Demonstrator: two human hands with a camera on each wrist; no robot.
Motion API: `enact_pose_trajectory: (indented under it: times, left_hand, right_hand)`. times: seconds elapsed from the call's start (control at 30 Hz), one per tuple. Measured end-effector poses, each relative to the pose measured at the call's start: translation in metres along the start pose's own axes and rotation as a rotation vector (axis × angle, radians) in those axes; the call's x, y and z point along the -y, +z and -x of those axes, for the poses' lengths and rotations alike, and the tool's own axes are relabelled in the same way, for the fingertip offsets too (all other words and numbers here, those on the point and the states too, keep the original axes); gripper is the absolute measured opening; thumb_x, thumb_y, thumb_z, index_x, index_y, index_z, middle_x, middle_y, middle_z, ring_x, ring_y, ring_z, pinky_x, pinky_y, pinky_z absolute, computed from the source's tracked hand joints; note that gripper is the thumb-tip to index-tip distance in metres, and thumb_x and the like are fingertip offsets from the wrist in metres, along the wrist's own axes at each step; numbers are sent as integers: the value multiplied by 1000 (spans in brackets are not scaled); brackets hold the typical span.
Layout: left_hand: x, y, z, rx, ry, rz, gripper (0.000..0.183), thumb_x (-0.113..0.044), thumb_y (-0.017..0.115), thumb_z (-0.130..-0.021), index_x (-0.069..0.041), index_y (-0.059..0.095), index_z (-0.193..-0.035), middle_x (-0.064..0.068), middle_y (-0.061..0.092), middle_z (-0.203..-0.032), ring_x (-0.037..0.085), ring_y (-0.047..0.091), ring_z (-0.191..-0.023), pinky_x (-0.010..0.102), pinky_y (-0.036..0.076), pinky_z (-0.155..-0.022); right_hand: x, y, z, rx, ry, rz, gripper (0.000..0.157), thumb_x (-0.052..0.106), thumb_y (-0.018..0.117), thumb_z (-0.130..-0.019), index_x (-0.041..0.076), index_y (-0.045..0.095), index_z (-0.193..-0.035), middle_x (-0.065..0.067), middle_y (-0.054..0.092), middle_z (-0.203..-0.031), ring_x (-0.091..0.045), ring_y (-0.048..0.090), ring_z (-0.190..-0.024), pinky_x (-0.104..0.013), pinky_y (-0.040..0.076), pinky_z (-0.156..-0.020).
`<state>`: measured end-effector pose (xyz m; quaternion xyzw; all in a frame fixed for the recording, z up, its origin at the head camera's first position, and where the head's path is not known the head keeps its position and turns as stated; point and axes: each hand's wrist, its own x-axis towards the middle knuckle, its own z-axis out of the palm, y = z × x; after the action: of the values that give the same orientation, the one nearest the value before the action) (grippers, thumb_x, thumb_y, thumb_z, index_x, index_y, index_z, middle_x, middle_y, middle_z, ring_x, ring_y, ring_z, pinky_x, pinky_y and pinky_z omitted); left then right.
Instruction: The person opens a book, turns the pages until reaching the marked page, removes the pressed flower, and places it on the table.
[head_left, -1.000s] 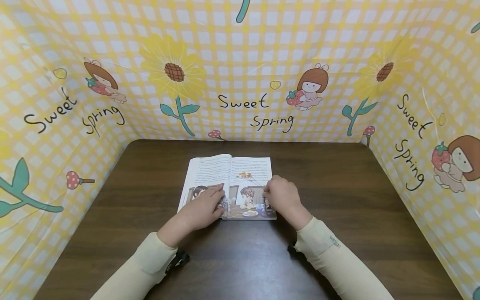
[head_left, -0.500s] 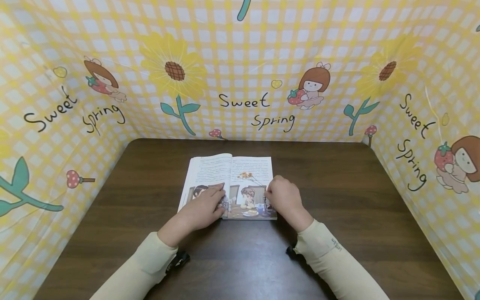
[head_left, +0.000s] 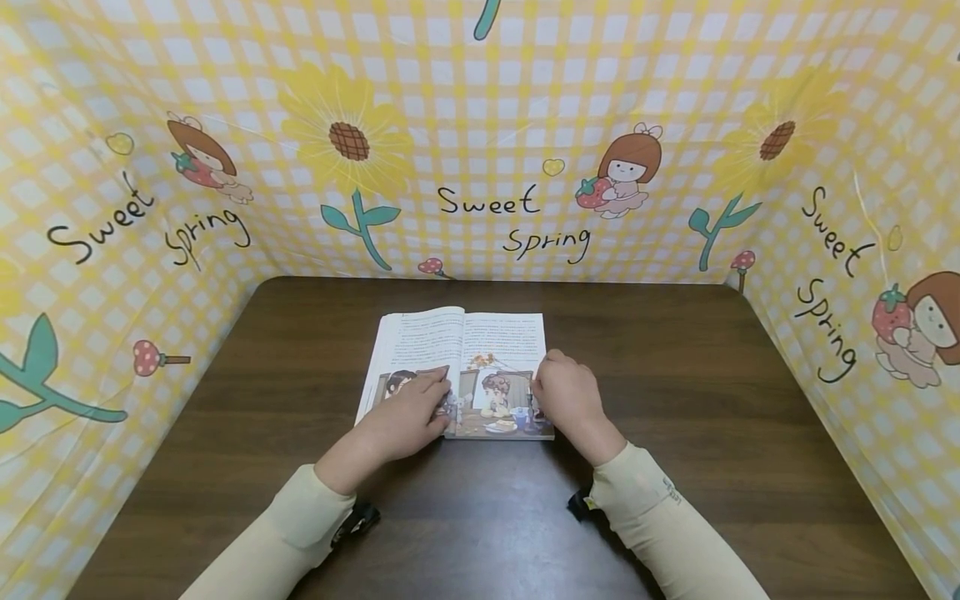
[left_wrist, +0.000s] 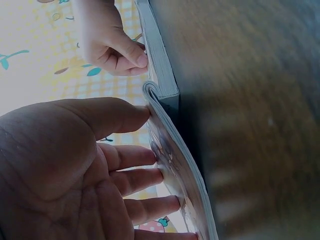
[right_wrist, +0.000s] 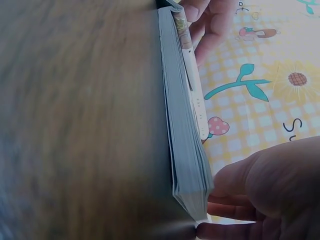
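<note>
An open book (head_left: 501,332) lies on the brown table, with printed text above and a cartoon illustration across the lower part of both pages. My left hand (head_left: 405,417) rests flat on the left page near the spine; in the left wrist view its fingertips (left_wrist: 172,202) press the page with the fingers extended. At the right page's outer edge my right hand (head_left: 568,396) has its fingers curled, pinching the thin stems of a small sprig of orange-yellow flowers (head_left: 482,360). The blossoms lie across the right page, close to the spine, just above the picture.
The dark wood table (head_left: 660,358) surrounds the book. A yellow checked cloth (head_left: 480,117) printed with sunflowers and cartoon girls stands as a wall along the back and both sides. A black strap (head_left: 356,522) shows at the left cuff.
The flower sprig has shifted slightly left and down on the right page, its stems now flatter. The right hand has barely moved; the left hand stays in place.
</note>
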<state>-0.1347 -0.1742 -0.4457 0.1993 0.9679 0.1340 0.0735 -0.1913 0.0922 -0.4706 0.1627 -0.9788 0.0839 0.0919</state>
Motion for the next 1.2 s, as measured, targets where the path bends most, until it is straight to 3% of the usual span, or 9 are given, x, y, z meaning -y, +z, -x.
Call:
enact_pose_trajectory:
  times: [0.4,0.83,1.0,1.2]
  left_hand:
    - [0,-2,1,-9,9,3,59,-28,63,-101,4,48,-149,20,36,-163,38,36,-150,51,32,-121]
    - [3,-3,0,-2,8,1,60,-29,62,-101,3,47,-150,19,35,-163,39,36,-150,52,32,-120]
    - [2,-2,1,-7,16,12,60,-28,62,-101,4,48,-149,20,35,-163,40,36,-149,52,32,-120]
    - [1,-2,1,0,15,22,60,-28,63,-101,4,47,-150,20,35,-163,41,35,-149,53,31,-120]
  right_hand:
    - [-3,3,1,-38,-7,-15,25,20,69,-94,11,72,-70,-5,65,-93,-22,60,-74,-40,52,-60]
    - [-15,13,2,-151,-83,-138,22,17,73,-90,15,66,-69,-2,68,-100,-19,64,-80,-36,53,-61]
    - [-18,11,3,-136,-70,-197,24,15,71,-91,17,60,-69,-2,68,-105,-18,64,-79,-33,51,-60]
    - [-22,7,4,-91,-7,-250,19,18,67,-93,17,63,-75,1,65,-101,-12,58,-72,-31,49,-59]
